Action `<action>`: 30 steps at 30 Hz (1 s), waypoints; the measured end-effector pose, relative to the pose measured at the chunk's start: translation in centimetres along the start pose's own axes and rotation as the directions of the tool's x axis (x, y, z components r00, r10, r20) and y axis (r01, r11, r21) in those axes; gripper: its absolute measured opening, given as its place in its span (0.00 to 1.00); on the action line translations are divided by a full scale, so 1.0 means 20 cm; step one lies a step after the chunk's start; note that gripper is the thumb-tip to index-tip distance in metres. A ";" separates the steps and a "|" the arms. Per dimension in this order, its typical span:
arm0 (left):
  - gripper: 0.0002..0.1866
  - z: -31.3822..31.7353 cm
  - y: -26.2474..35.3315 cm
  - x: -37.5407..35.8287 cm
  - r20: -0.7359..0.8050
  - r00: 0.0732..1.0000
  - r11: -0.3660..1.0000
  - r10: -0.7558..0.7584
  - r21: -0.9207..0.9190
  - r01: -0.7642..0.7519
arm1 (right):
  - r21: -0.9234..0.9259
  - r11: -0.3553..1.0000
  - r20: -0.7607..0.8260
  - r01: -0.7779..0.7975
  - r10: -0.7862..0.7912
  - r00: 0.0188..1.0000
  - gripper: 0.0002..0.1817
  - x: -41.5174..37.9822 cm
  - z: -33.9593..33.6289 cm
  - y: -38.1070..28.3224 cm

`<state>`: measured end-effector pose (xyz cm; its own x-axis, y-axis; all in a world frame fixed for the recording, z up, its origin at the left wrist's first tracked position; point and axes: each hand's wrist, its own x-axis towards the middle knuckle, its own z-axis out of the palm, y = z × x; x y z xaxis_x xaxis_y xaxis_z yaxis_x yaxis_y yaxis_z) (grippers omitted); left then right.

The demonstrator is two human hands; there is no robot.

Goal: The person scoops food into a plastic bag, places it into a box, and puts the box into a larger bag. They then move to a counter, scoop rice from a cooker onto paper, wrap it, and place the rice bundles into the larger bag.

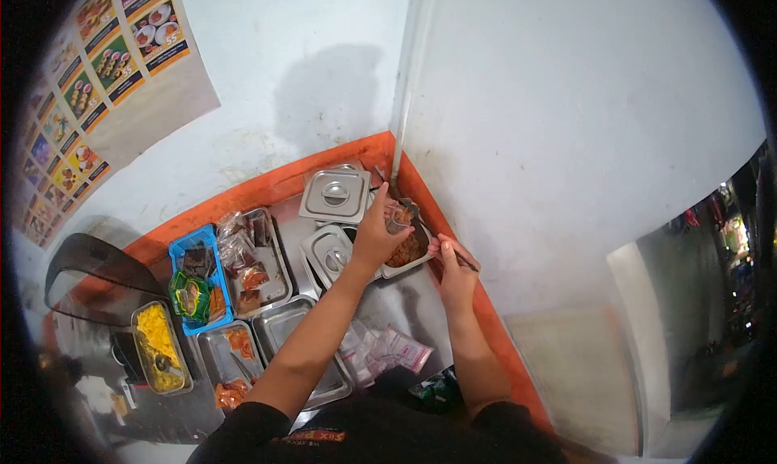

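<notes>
- The left hand (374,236) is pinching a small clear bag (397,215) in a closed grip above the open steel pan (407,249) of reddish food.
- The right hand (455,271) is gripping a spoon handle (429,231) reaching toward that bag.
- Lidded pans (334,194) are sitting beside them on the counter (405,302).

A small clear plastic bag (397,215) was pinched upright at the far right corner of the counter, reddish inside. A long metal spoon (429,229) slanted down into it. Below sat an open steel pan (407,252) of red-brown filling.
</notes>
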<state>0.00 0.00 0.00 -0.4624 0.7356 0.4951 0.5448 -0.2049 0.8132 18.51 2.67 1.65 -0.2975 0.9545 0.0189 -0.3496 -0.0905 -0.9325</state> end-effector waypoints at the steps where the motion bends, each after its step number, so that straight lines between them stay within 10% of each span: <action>1: 0.55 0.00 0.00 0.00 -0.008 1.000 1.000 -0.003 0.001 0.003 | -0.034 0.999 0.005 0.019 -0.019 1.000 0.13 -0.01 0.01 -0.02; 11: 0.51 0.00 0.00 -0.01 -0.040 0.999 1.000 0.013 -0.026 -0.014 | -0.099 0.959 0.150 0.265 -0.249 0.957 0.08 -0.02 0.01 -0.04; 23: 0.48 -0.05 -0.06 -0.04 -0.094 0.993 0.993 0.070 0.106 -0.060 | 0.203 0.979 -0.106 -0.002 0.024 0.994 0.18 0.09 -0.01 0.09; 30: 0.44 -0.31 -0.01 -0.08 -0.200 0.980 0.972 0.018 0.233 0.030 | -0.273 0.955 -0.063 -0.121 0.107 0.992 0.12 0.19 -0.04 0.62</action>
<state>-3.72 -5.10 1.01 -0.5832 0.5878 0.5607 0.6786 -0.0268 0.7340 13.83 5.33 -10.08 -0.2772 0.9552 -0.1040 -0.0555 -0.1240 -0.9907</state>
